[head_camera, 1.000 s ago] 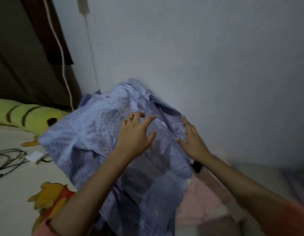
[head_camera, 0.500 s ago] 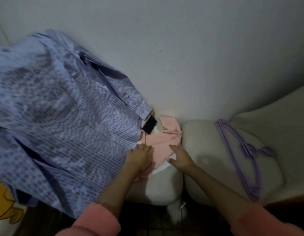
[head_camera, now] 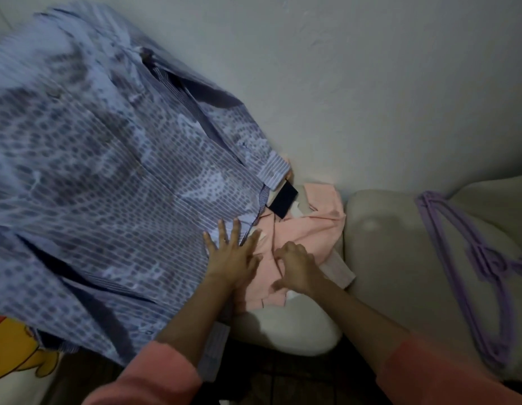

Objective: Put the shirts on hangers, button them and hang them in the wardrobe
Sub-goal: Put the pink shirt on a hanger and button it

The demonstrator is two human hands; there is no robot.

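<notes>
A blue striped shirt (head_camera: 108, 176) lies spread over the left half of the view, its collar up near the wall. A crumpled pink shirt (head_camera: 309, 229) sits on a cream cushion (head_camera: 283, 325) beside it, with a black tag (head_camera: 283, 200) at its top. My left hand (head_camera: 230, 258) lies flat with fingers spread, across the blue shirt's hem and the pink shirt's edge. My right hand (head_camera: 295, 267) has its fingers curled into the pink fabric and grips it. Purple hangers (head_camera: 464, 258) lie on the cushion to the right.
A white wall (head_camera: 371, 83) runs close behind the clothes. A second cream cushion (head_camera: 394, 258) lies under the hangers. A yellow cartoon print (head_camera: 11, 349) shows at the lower left. Dark floor (head_camera: 283, 378) lies below the cushions.
Both hands left the blue shirt's collar and came down to the pink shirt. My view swung right. My left fingers spread flat, and my right hand curled into the pink fabric.
</notes>
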